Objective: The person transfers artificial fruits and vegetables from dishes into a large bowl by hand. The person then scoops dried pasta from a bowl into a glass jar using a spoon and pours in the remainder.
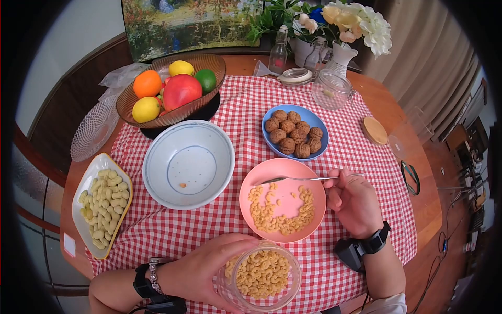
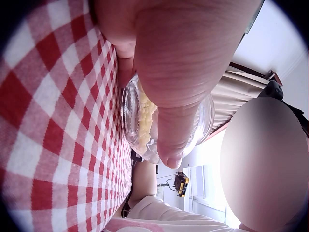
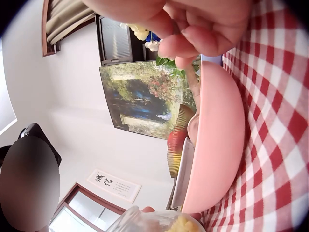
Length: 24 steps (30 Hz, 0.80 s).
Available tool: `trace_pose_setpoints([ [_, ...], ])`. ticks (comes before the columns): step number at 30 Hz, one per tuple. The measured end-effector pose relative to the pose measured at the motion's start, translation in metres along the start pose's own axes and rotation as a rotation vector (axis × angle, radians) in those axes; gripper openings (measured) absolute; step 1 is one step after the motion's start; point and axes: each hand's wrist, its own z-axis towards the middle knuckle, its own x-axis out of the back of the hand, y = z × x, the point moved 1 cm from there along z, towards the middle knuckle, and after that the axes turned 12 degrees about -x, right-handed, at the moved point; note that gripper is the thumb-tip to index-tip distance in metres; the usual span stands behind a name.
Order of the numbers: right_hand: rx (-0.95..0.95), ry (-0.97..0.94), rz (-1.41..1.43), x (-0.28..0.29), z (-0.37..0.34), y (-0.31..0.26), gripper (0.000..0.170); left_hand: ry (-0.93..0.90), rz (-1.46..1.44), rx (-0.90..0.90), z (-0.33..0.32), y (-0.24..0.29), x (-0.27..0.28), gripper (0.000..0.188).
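Observation:
My left hand (image 1: 201, 269) is wrapped round a clear jar (image 1: 299, 285) of elbow macaroni (image 1: 264, 275) at the table's front. In the left wrist view, the thumb (image 2: 176, 130) lies along the jar's side. My right hand (image 1: 355, 201) pinches the handle of a metal spoon (image 1: 303, 179) beside a pink bowl (image 1: 282, 165). The spoon reaches across the bowl's far part, its head inside the rim. Loose macaroni (image 1: 285, 224) lies in a curve over the bowl's bottom. In the right wrist view, the fingers are close above the pink bowl's rim (image 3: 219, 140).
A blue plate of walnuts (image 1: 265, 125) lies behind the pink bowl. Left of it are a large white bowl (image 1: 162, 183) and a dish of peanuts (image 1: 107, 206). Farther back stand a fruit bowl (image 1: 209, 102), an open glass jar (image 1: 332, 89), bottles and a flower vase (image 1: 342, 57).

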Motion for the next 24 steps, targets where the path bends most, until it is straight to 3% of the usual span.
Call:
trace_pose_setpoints([
  [8,-0.06,-0.07,-0.029,0.0,0.002,0.001,0.032,-0.005,-0.012,0.002,0.001,0.0,0.0,0.123],
  [17,-0.058,0.048,0.075,0.005,0.0,-0.001,0.032,0.021,-0.003,-0.014,0.0,-0.001,-0.001,0.123],
  [20,0.01,0.01,0.136,0.007,0.001,-0.001,0.031,0.016,0.002,-0.01,0.0,-0.001,-0.001,0.124],
  [24,0.054,0.117,0.091,0.002,0.001,-0.002,0.032,0.01,0.013,-0.01,-0.001,-0.001,-0.001,0.124],
])
